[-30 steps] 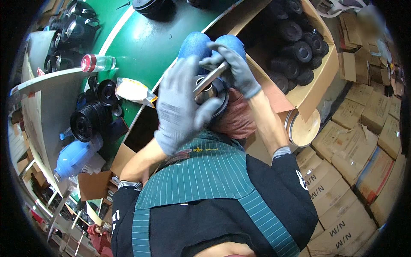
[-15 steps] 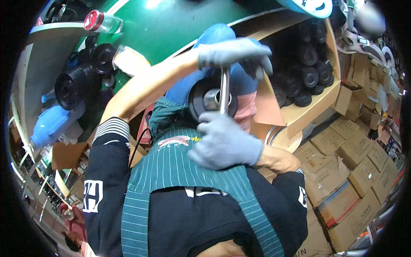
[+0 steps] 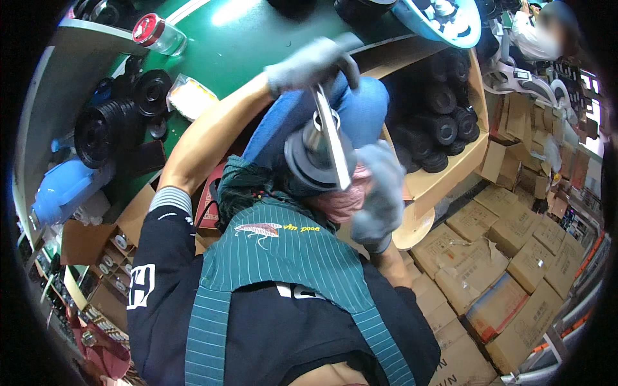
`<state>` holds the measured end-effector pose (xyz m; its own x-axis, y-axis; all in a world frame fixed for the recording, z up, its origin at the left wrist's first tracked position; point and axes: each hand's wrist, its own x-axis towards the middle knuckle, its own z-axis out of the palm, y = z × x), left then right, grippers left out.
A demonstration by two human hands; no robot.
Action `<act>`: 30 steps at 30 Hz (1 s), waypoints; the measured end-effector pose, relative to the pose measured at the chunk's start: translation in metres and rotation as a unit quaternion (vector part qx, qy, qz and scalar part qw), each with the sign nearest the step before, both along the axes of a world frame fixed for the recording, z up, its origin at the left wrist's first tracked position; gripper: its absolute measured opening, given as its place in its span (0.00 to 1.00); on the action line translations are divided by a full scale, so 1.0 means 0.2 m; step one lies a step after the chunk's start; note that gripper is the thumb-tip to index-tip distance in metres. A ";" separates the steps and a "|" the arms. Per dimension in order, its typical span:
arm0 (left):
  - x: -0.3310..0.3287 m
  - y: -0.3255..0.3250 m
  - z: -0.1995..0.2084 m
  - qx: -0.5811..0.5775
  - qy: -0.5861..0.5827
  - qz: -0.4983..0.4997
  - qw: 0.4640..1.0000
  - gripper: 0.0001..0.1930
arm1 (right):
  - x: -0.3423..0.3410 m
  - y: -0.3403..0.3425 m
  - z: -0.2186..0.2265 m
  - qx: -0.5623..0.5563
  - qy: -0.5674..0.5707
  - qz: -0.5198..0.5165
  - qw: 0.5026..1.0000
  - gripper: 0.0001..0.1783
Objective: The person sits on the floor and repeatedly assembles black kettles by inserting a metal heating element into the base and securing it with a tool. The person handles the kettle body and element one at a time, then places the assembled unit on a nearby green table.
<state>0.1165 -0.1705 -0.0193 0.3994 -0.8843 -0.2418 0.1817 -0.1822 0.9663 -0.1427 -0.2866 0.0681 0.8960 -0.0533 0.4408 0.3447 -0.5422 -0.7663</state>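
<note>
A round black part (image 3: 299, 164) with a shiny metal collar (image 3: 313, 132) on top stands at my lap. Across the collar slants a metal bar (image 3: 332, 136), its near end free. My left hand (image 3: 306, 66), in a grey glove, is closed about the far end of the bar; the palm covers that end. My right hand (image 3: 378, 193), also gloved, is apart from the bar, just right of its near end. Motion smears its fingers. A pink cloth (image 3: 341, 204) lies beneath the black part, over my leg.
A cardboard box (image 3: 450, 162) of black round parts stands to the right, below a blue basin (image 3: 475, 29). On the green table (image 3: 248, 45) is a red-lidded jar (image 3: 159, 35). Black discs (image 3: 106, 132) are piled left. Closed cartons (image 3: 473, 257) cover the right side.
My right hand has let go of the bar and moved right. My left hand has shifted slightly left and up. The bar's near end has swung toward me, and the black part now leans differently.
</note>
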 end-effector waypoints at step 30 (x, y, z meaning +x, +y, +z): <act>-0.10 0.82 0.22 -0.028 -0.573 0.372 0.730 0.34 | 0.79 0.00 -0.45 0.464 0.228 -0.020 0.856 0.39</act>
<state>0.0966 -0.0066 0.0255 0.6858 -0.3161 0.6556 -0.7231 -0.3984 0.5643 0.0156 -0.2863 -0.0222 0.9529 -0.2256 -0.2025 -0.1091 0.3681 -0.9234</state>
